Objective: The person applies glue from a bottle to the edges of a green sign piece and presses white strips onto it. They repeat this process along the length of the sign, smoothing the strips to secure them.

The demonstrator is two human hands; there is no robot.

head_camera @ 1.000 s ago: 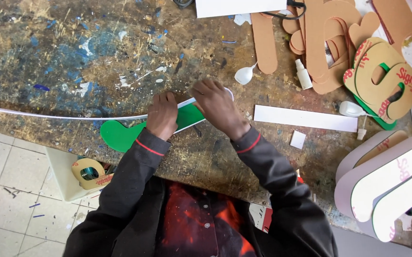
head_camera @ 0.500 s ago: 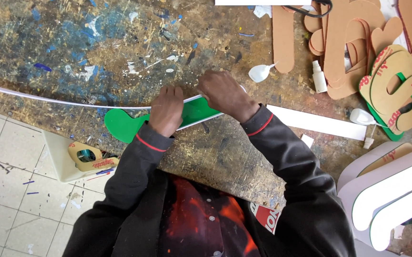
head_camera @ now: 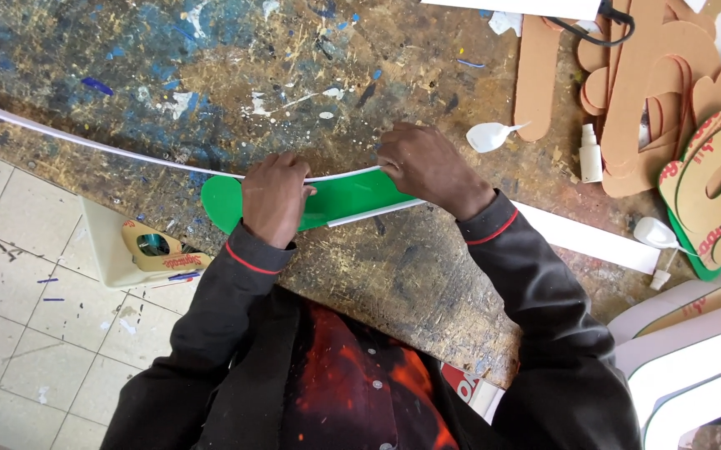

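Pressing down at frame centre, the left hand is lying curled over a green plastic piece whose long axis is running left to right, while the right hand is pinching a white strip against its upper edge. The strip is trailing toward the upper left across the paint-stained workbench, where open room is lying.

The flat rounded plastic piece is bright green, edged by a thin white plastic strip. The worn wooden workbench is brown, splashed with blue and white paint. The stacked cardboard cut-out shapes are tan. The dark jacket cuffs carry red piping.
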